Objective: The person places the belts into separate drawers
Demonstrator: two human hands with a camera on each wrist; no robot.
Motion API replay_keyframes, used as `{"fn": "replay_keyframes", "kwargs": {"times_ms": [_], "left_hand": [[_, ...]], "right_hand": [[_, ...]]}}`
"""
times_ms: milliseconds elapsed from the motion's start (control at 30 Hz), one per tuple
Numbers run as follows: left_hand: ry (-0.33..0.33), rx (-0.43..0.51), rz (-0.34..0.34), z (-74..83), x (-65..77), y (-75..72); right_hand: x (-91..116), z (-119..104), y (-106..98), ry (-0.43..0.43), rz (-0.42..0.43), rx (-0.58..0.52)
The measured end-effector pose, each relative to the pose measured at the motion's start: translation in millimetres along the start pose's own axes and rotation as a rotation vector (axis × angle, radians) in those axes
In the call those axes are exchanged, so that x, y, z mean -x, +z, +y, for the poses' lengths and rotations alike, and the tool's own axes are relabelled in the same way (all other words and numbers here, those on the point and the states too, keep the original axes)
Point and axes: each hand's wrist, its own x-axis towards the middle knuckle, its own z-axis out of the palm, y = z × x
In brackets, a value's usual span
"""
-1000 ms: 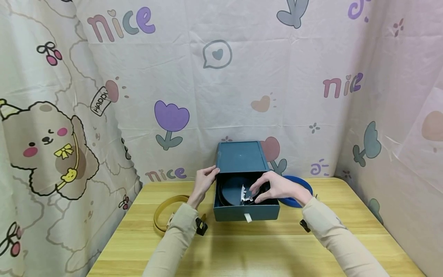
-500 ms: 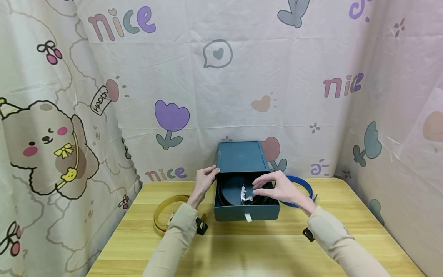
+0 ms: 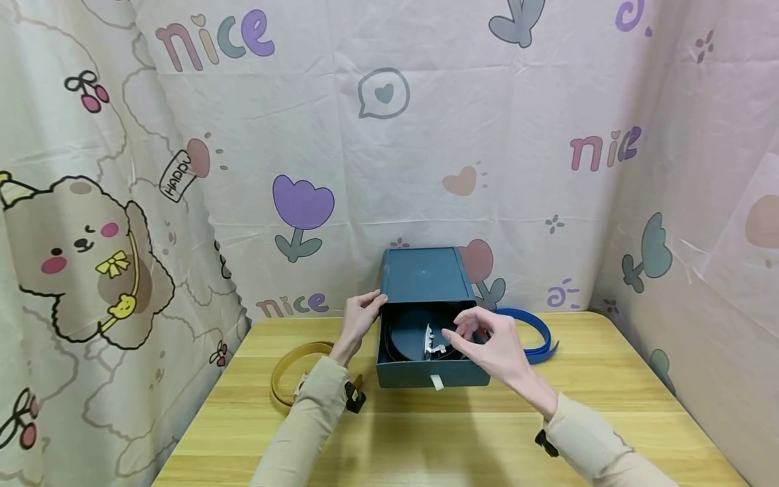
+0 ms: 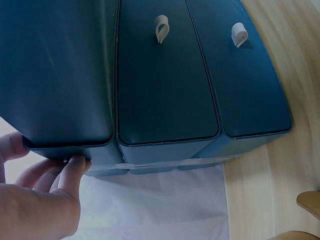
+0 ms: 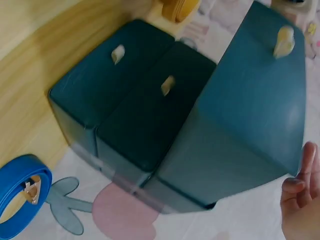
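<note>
A dark teal drawer box [image 3: 426,274] stands at the back of the table with its top drawer [image 3: 404,374] pulled out. Inside the drawer lies a coiled black belt [image 3: 389,341] with a silver buckle [image 3: 429,341]. My left hand [image 3: 359,321] grips the left edge of the box; in the left wrist view, that hand's [image 4: 47,200] thumb lies at the edge beside the pulled-out drawer. My right hand [image 3: 496,341], fingers loosely bent and holding nothing, hovers over the drawer's right side. In the right wrist view, the right hand [image 5: 305,200] appears beside the drawer's side wall.
A coiled blue belt [image 3: 540,355] lies to the right of the box. On the left, a coiled yellow-brown belt [image 3: 281,375] rests near my left sleeve. Two lower drawers [image 4: 165,90] are closed, each with a pale pull tab [image 4: 161,27]. A printed curtain [image 3: 414,169] hangs behind.
My right hand has drawn back from the buckle toward the drawer's right side, and its fingers have bent more. The left hand stays at the box edge.
</note>
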Motion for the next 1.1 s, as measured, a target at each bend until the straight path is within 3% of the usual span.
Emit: {"fn": "replay_keyframes", "kwargs": {"times_ms": [267, 567, 1100], "left_hand": [[-0.001, 0.015, -0.005, 1.1, 0.8, 0.5], [-0.003, 0.006, 0.001, 1.3, 1.1, 1.8], [0.004, 0.000, 0.014, 1.0, -0.1, 1.1]], "right_hand": [[28.1, -12.2, 19.5, -0.041, 0.044, -0.116], [62.6, -3.1, 44.4, -0.012, 0.089, -0.103], [74.0, 9.4, 58.7, -0.031, 0.119, -0.057]]}}
